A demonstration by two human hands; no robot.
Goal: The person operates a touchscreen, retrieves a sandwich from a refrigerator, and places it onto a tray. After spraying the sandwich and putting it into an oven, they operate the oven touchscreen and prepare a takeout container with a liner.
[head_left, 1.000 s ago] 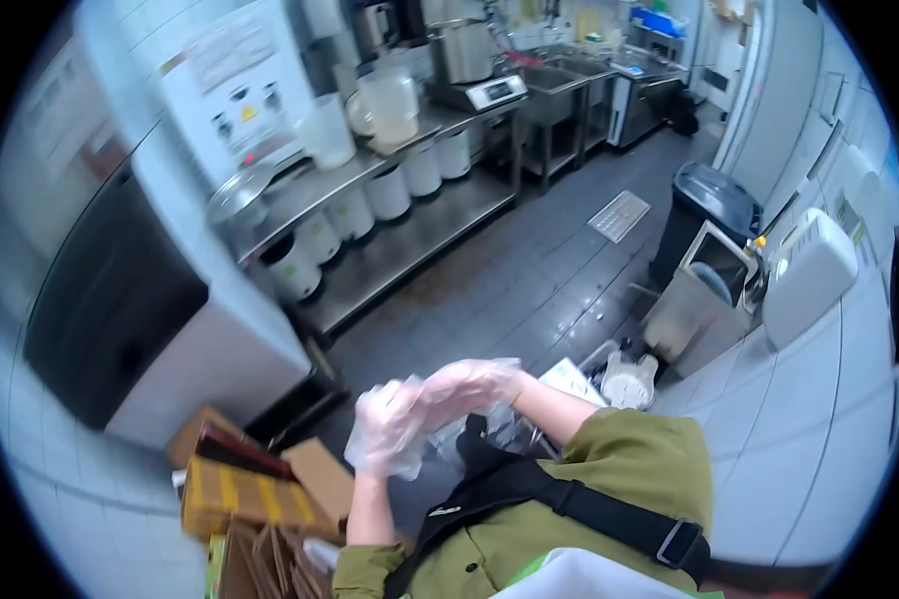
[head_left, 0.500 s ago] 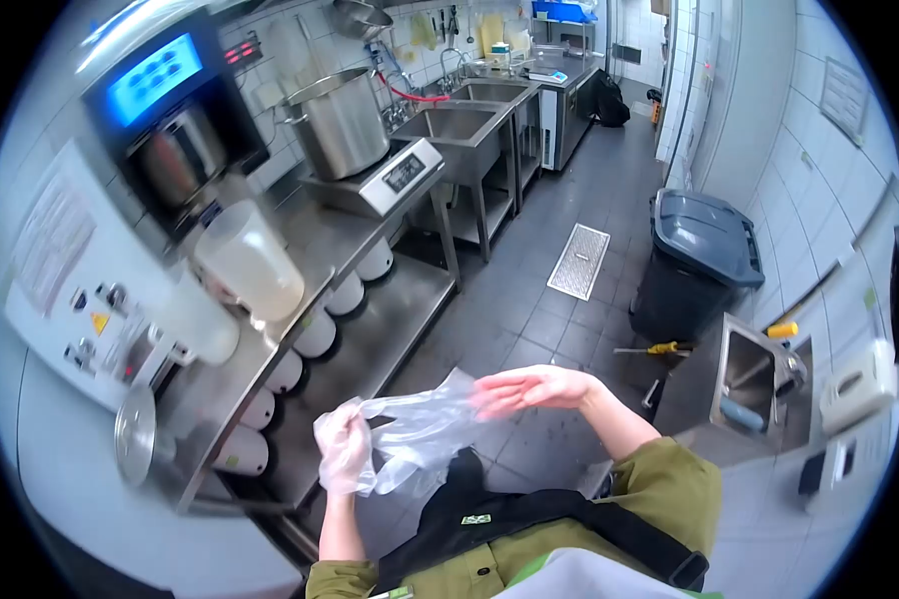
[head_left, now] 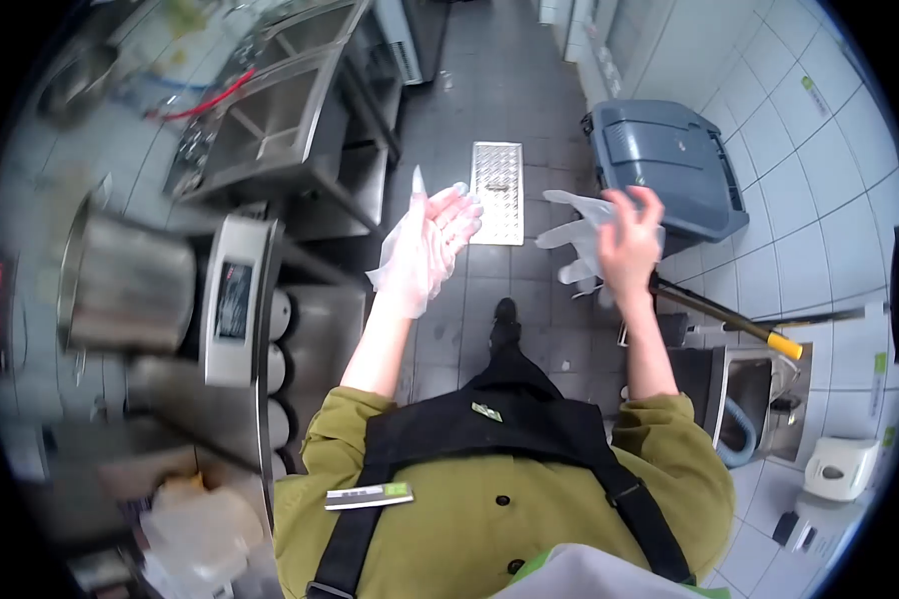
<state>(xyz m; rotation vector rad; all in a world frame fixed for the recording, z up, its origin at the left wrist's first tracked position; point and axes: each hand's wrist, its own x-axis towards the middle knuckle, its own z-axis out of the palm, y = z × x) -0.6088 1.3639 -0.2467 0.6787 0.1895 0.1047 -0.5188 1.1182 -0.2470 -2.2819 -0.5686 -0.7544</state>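
Observation:
My left hand (head_left: 430,240) wears a clear plastic glove; its fingers are spread, palm turned up, and nothing lies in it. A second clear glove (head_left: 581,232) hangs from my right hand (head_left: 629,240), which is bare. The fingers of that hand are bent around the edge of the glove, whose empty fingers point to the left. Both hands are apart, held up in front of my body above the floor.
A lidded grey bin (head_left: 664,165) stands beyond my right hand. Left are steel sinks (head_left: 270,115), a scale (head_left: 238,299) and a large pot (head_left: 130,280). A small basin (head_left: 754,399) is at right, near a yellow-tipped handle (head_left: 784,345). A metal drain cover (head_left: 497,195) lies ahead.
The view has turned and tilted down. My left hand has opened from a fist and parted from my right. My right hand has gone from flat to gripping a glove.

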